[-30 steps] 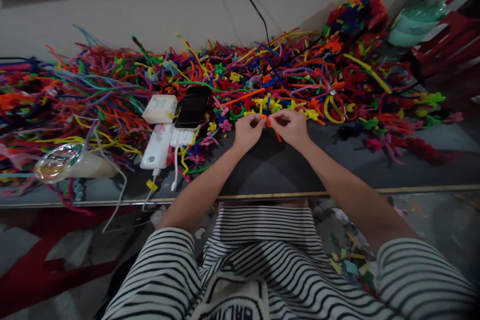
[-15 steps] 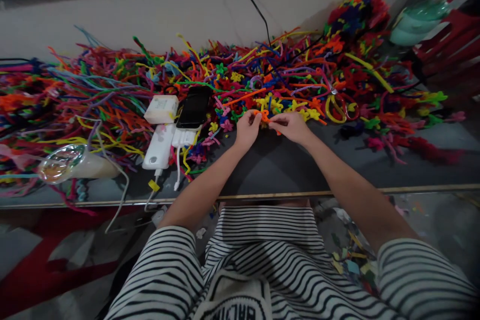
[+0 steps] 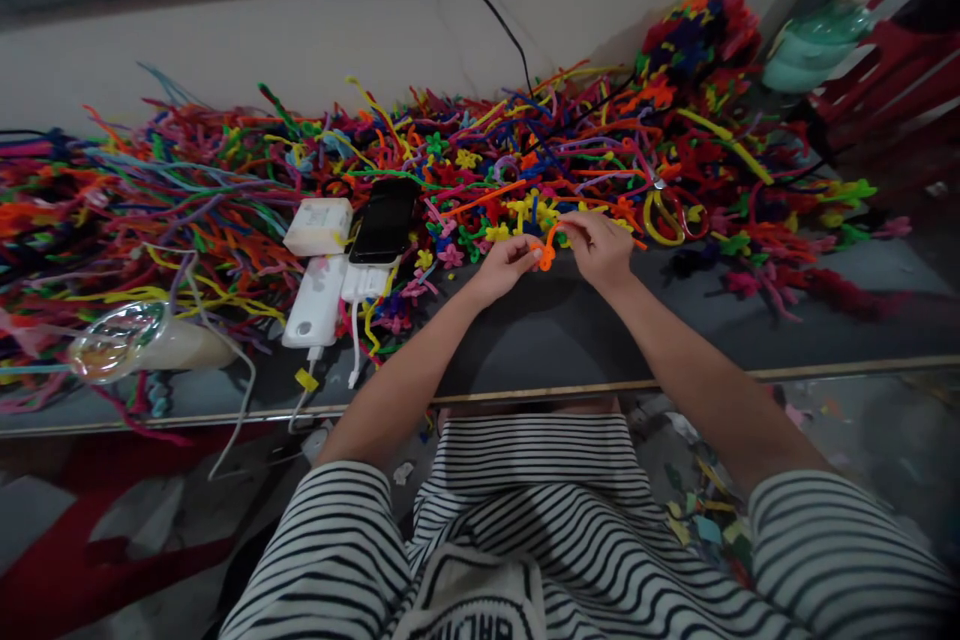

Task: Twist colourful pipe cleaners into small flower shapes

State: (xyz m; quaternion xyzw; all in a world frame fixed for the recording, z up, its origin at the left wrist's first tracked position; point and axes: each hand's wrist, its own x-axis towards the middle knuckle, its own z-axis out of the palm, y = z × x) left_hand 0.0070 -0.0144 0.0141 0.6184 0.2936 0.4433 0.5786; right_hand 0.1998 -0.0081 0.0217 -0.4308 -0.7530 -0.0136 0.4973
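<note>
Between my two hands is an orange pipe cleaner [image 3: 547, 256], bent into small loops at its lower part. My left hand [image 3: 508, 266] pinches the looped part from the left. The fingertips of my right hand [image 3: 598, 242] are closed on its upper free end, which curves up to the right. Just beyond my hands lie yellow pipe-cleaner flowers [image 3: 531, 210] and a straight orange pipe cleaner [image 3: 491, 196]. Yellow-and-red-handled scissors [image 3: 664, 220] rest on the pile to the right of my right hand.
A long heap of coloured pipe cleaners [image 3: 225, 170] runs along the wall. Left of my hands are a black phone [image 3: 384, 220], a white power bank [image 3: 315, 302], a white box [image 3: 319, 226] and a lidded drink cup [image 3: 187, 338] lying on its side. The dark table's front edge [image 3: 555, 387] is near me.
My right hand has risen and moved right, drawing the orange pipe cleaner's end upward. My left hand has shifted slightly lower, and the looped part now shows more plainly. The view has tilted a little.
</note>
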